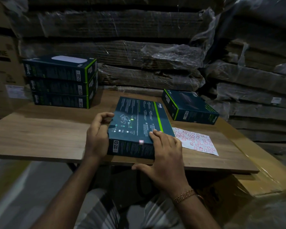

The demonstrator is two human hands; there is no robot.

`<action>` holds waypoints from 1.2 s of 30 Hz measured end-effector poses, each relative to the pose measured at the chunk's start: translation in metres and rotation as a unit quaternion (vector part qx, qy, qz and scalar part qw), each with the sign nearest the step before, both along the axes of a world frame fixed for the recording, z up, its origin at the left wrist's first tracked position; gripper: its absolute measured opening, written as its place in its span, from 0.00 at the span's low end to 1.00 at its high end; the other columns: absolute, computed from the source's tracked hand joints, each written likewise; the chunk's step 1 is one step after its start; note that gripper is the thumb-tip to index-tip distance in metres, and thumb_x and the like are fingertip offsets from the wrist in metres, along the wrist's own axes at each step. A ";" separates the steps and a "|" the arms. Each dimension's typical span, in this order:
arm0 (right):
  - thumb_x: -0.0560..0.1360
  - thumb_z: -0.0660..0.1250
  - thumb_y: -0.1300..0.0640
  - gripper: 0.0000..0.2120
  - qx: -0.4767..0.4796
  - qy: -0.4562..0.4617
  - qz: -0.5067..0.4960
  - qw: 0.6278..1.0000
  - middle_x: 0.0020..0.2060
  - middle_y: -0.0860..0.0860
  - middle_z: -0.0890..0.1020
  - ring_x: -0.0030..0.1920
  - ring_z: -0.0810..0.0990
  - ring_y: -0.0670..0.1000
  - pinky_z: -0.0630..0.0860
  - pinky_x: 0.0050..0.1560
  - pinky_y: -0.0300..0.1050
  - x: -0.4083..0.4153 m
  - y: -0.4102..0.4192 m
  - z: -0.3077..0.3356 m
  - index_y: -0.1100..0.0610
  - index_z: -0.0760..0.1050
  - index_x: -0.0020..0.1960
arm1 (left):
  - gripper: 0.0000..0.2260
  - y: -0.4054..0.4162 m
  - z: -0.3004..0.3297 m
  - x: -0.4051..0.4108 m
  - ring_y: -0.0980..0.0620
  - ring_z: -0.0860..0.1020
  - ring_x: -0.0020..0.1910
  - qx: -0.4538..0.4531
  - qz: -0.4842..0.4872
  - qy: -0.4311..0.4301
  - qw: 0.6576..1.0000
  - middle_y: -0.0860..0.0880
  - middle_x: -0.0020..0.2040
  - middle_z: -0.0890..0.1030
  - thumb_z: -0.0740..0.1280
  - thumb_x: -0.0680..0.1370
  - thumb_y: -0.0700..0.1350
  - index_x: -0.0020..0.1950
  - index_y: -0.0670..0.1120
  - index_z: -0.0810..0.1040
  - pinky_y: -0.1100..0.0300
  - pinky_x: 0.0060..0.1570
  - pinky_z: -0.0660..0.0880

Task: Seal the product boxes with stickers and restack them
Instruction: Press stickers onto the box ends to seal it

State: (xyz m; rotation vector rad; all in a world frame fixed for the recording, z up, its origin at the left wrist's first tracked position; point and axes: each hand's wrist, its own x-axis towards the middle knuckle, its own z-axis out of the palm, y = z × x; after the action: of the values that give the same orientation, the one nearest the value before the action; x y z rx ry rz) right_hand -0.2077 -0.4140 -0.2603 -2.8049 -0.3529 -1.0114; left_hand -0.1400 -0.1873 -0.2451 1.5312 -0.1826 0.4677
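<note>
A dark teal product box [135, 119] with a green stripe lies flat at the front of the wooden table [40, 129]. A small red-and-white sticker [141, 142] sits over its near top edge. My left hand [97, 136] is at the box's left side with curled fingers near its corner. My right hand [165, 156] lies over the near right corner, fingers straight on the top face, thumb out below the table edge. A white sticker sheet [198, 142] with several red stickers lies to the right. Three like boxes are stacked [59, 83] at back left; one more box [188, 106] lies at back right.
Shrink-wrapped piles of flat cardboard [147, 55] wall in the back and right. A brown carton [254, 182] stands under the table's right end, and more cartons stand at the left. My lap is below the table edge.
</note>
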 end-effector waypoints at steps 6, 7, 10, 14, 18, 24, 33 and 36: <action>0.60 0.80 0.30 0.47 -0.071 -0.055 0.029 0.996 0.64 0.51 0.80 0.62 0.78 0.56 0.73 0.63 0.54 -0.004 -0.008 0.008 0.56 0.78 0.71 | 0.17 0.000 0.008 -0.001 0.63 0.84 0.47 -0.084 -0.010 0.012 0.996 0.49 0.55 0.84 0.54 0.82 0.36 0.65 0.38 0.77 0.66 0.43 0.80; 0.60 0.81 0.31 0.46 -0.079 -0.062 0.038 0.994 0.63 0.52 0.81 0.61 0.79 0.56 0.75 0.61 0.55 -0.003 -0.011 0.010 0.56 0.78 0.70 | 0.17 0.000 0.009 -0.001 0.63 0.84 0.48 -0.090 -0.012 0.014 0.996 0.48 0.55 0.84 0.53 0.82 0.33 0.65 0.36 0.77 0.67 0.43 0.80; 0.64 0.80 0.32 0.42 -0.101 -0.094 0.079 0.987 0.62 0.54 0.82 0.58 0.80 0.58 0.77 0.58 0.57 0.003 -0.022 0.014 0.59 0.80 0.67 | 0.17 0.001 0.008 0.001 0.61 0.84 0.51 -0.094 -0.021 0.020 0.995 0.48 0.56 0.84 0.52 0.83 0.32 0.65 0.36 0.77 0.66 0.45 0.80; 0.73 0.77 0.33 0.36 -0.094 -0.162 0.132 0.973 0.60 0.58 0.85 0.58 0.83 0.62 0.80 0.61 0.59 0.012 -0.029 0.008 0.64 0.83 0.64 | 0.15 0.004 0.005 0.005 0.54 0.85 0.55 -0.114 -0.001 0.020 0.993 0.48 0.55 0.86 0.54 0.88 0.40 0.62 0.39 0.80 0.62 0.47 0.81; 0.74 0.77 0.35 0.35 -0.071 -0.218 0.149 0.962 0.59 0.59 0.86 0.57 0.85 0.63 0.84 0.58 0.58 0.017 -0.029 0.010 0.66 0.84 0.62 | 0.22 0.008 0.001 0.009 0.48 0.84 0.60 -0.138 0.017 0.031 0.990 0.46 0.59 0.87 0.54 0.89 0.57 0.61 0.44 0.82 0.49 0.61 0.78; 0.72 0.80 0.36 0.35 0.077 -0.259 0.101 0.958 0.57 0.58 0.87 0.57 0.85 0.59 0.82 0.60 0.52 0.022 -0.017 0.039 0.66 0.84 0.62 | 0.26 0.007 0.004 0.005 0.42 0.83 0.63 -0.193 0.013 0.092 0.977 0.47 0.60 0.86 0.50 0.88 0.65 0.62 0.51 0.82 0.35 0.59 0.82; 0.71 0.79 0.35 0.29 0.394 -0.289 0.014 0.872 0.50 0.50 0.87 0.51 0.85 0.52 0.81 0.55 0.49 0.024 0.028 0.075 0.59 0.85 0.58 | 0.30 -0.054 0.021 -0.014 0.31 0.83 0.61 -0.211 -0.198 0.346 0.892 0.39 0.54 0.85 0.57 0.84 0.67 0.69 0.41 0.72 0.37 0.52 0.83; 0.72 0.78 0.34 0.24 0.519 -0.247 0.013 0.818 0.46 0.45 0.87 0.47 0.86 0.46 0.83 0.48 0.51 0.022 0.037 0.086 0.53 0.85 0.54 | 0.43 -0.078 0.024 -0.023 0.30 0.81 0.66 -0.254 -0.359 0.396 0.806 0.32 0.65 0.83 0.55 0.79 0.75 0.71 0.37 0.74 0.35 0.59 0.82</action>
State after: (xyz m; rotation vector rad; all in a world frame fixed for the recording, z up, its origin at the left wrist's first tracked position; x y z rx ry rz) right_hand -0.1858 -0.3765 -0.1743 -1.5415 0.1192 -1.3572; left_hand -0.1627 -0.2653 -0.2213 0.9084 0.0337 -0.6995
